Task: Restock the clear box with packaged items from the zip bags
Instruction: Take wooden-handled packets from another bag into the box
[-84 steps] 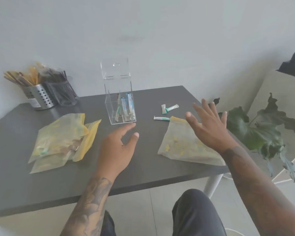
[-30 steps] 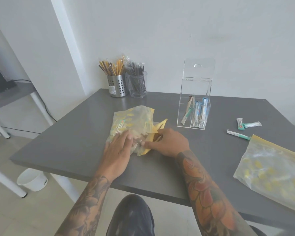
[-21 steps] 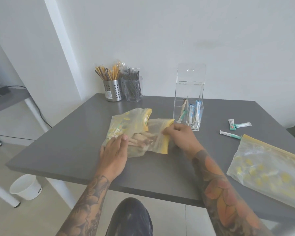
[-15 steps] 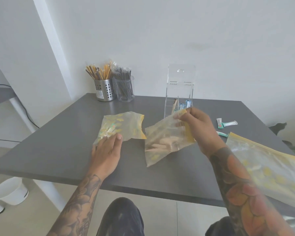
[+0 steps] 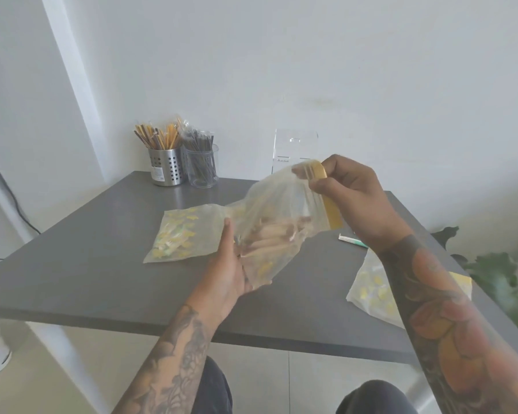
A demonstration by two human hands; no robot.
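Both hands hold our translucent yellow-striped zip bag (image 5: 277,225): right hand (image 5: 346,192) pinches its far top, left hand (image 5: 231,264) cups its near bottom.

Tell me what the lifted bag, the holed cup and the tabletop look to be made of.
Lifted bag: thin, see-through, crinkly plastic film, contents showing through. Holed cup: shiny silver metal, probably steel, punched with holes. Tabletop: dark grey, matte and smooth, likely laminate; cannot be sure.

The raised zip bag (image 5: 278,222) hides most of the clear box (image 5: 295,150), whose contents are perhaps unreadable.
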